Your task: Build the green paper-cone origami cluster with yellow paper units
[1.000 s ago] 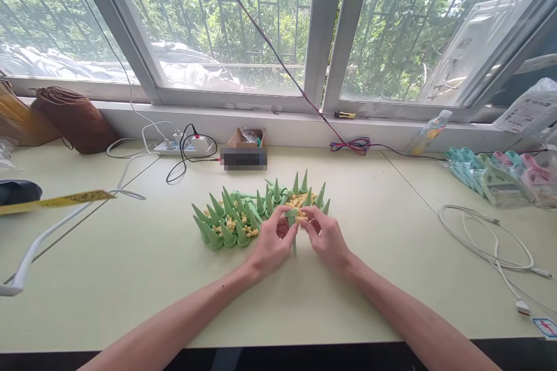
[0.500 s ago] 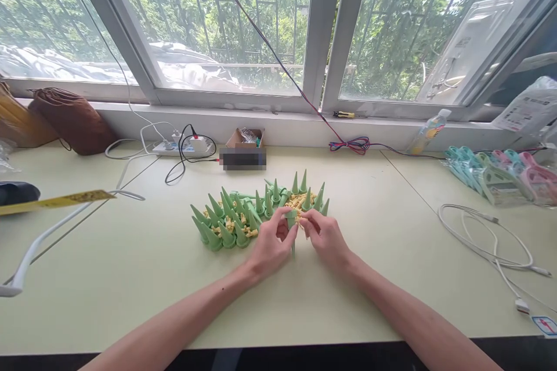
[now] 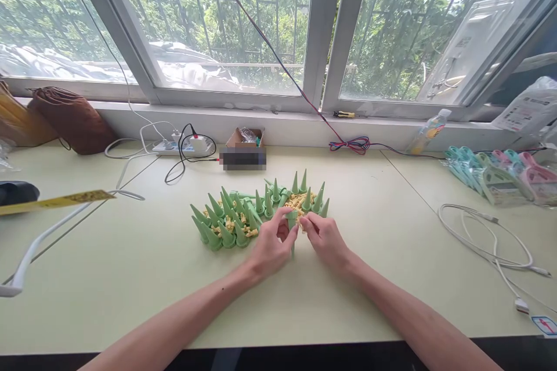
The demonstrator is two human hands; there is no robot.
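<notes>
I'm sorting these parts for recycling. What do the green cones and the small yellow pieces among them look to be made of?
Green cones: likely moulded plastic, matte, uniform pale green with smooth identical shapes. Yellow pieces: probably plastic too, evenly coloured, but too small to be sure. The left hand holds one cone, point downward.

- Left hand (image 3: 272,246): bare, no glove, no ring to be seen.
- Right hand (image 3: 325,239): bare as well, no glove, no ring to be seen.
- Left forearm (image 3: 183,319): bare all the way to the bottom edge of the view, no sleeve, no watch or band at the wrist.
- Right forearm (image 3: 413,319): bare to the bottom edge too, no sleeve, nothing worn at the wrist.
- Both forearms are slim, and the fingers are long and thin.
</notes>
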